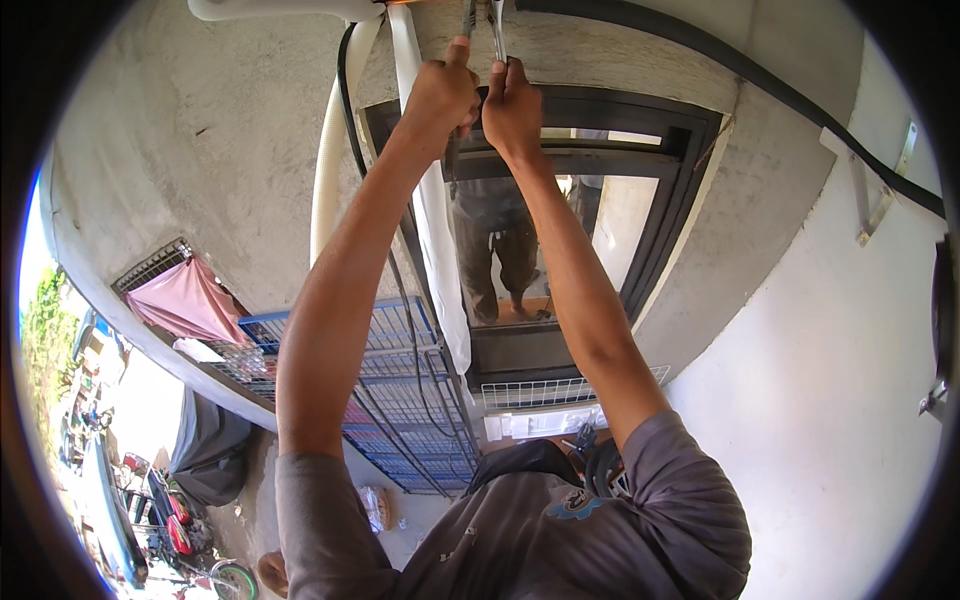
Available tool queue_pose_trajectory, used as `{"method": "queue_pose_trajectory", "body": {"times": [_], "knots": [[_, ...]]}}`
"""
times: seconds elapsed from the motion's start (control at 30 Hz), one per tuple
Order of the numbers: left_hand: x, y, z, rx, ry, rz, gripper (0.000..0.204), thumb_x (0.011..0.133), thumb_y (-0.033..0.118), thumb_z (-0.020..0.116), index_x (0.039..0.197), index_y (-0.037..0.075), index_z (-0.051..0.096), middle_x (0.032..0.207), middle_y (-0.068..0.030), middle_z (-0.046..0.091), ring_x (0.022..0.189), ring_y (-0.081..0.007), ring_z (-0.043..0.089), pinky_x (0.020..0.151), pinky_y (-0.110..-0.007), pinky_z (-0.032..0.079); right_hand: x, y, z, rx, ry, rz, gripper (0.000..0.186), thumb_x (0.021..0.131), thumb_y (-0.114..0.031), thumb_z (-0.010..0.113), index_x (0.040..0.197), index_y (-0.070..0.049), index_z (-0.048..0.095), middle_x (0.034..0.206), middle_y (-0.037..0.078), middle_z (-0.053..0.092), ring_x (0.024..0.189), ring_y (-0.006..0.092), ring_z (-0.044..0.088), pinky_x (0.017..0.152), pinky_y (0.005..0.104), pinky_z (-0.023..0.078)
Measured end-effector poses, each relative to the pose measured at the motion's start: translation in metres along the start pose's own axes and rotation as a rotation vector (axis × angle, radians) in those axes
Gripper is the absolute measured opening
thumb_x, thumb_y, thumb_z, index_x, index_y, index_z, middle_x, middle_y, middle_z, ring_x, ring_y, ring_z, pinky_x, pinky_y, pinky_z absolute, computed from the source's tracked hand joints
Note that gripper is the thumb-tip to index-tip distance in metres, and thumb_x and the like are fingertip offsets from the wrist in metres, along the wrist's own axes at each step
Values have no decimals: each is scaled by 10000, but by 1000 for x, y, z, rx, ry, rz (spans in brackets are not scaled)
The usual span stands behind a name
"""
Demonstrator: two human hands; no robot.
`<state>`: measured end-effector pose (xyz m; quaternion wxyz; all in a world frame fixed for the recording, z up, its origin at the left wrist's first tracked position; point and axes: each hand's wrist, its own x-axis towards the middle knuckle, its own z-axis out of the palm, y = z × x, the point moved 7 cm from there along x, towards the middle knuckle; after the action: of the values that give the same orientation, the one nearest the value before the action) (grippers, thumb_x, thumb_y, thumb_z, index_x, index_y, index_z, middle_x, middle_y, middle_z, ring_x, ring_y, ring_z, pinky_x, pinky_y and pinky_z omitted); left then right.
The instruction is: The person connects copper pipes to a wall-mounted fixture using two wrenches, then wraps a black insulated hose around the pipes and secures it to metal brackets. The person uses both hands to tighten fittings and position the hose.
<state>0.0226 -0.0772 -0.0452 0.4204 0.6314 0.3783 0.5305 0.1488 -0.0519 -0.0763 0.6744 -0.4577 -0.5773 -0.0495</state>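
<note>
Both my arms reach up to the top of the view. My left hand (447, 92) is wrapped round a dark metal tool, probably a wrench (469, 18), its thumb lying up along the handle. Close beside it, my right hand (512, 108) grips a shiny metal wrench (498, 35). Both tools run out past the upper edge, so their working ends are hidden. A bit of orange-coloured pipe (408, 2) shows left of the tools. White wrapped pipe (285, 9) leads off to the left, and a black insulated pipe (640, 18) bends away to the right.
Behind my hands stands a dark-framed glass door (685, 170). A white wrapped line (432, 230), a cream corrugated hose (328, 150) and a black cable (352, 95) hang at its left. Blue wire-mesh panels (395, 340) are below. A metal bracket (880, 205) juts from the right wall.
</note>
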Motion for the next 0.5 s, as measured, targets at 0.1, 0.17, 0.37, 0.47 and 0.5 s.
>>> {"method": "queue_pose_trajectory", "body": {"times": [0.1, 0.17, 0.37, 0.47, 0.5], "knots": [[1, 2, 1, 12, -33, 48, 589, 1076, 581, 395, 785, 81, 504, 580, 21, 394, 435, -127, 345, 428, -334, 311, -3, -3, 5, -20, -6, 19, 289, 1084, -300, 425, 1016, -45, 543, 708, 210, 665, 703, 467, 666, 633, 558, 492], [3, -2, -1, 30, 1, 27, 592, 1075, 581, 392, 771, 85, 502, 578, 21, 391, 439, -123, 349, 428, -333, 316, -4, -5, 5, -4, 38, 8, 297, 1082, -307, 428, 1010, -49, 557, 722, 209, 673, 706, 467, 667, 626, 551, 497], [8, -6, 1, 70, 24, 142, 687, 1083, 555, 378, 683, 19, 537, 560, -63, 505, 438, -183, 482, 411, -350, 398, 0, -3, 7, 665, -240, 451, 478, 1044, -439, 540, 979, 26, 630, 658, 114, 626, 530, 223, 617, 508, 378, 464], [5, -9, -1, 79, 76, 173, 726, 1083, 583, 332, 709, 5, 564, 580, -91, 542, 461, -200, 520, 435, -359, 432, 19, -22, 9, 312, -432, 383, 583, 991, -541, 602, 951, 37, 660, 713, 99, 637, 535, 186, 613, 505, 324, 490], [2, -13, 1, 24, 56, 161, 714, 1073, 619, 319, 744, 32, 558, 602, -71, 532, 486, -184, 501, 460, -355, 420, 32, -26, 12, 235, -447, 379, 472, 1017, -333, 526, 1004, 117, 667, 850, 280, 718, 779, 397, 725, 714, 517, 550]]}}
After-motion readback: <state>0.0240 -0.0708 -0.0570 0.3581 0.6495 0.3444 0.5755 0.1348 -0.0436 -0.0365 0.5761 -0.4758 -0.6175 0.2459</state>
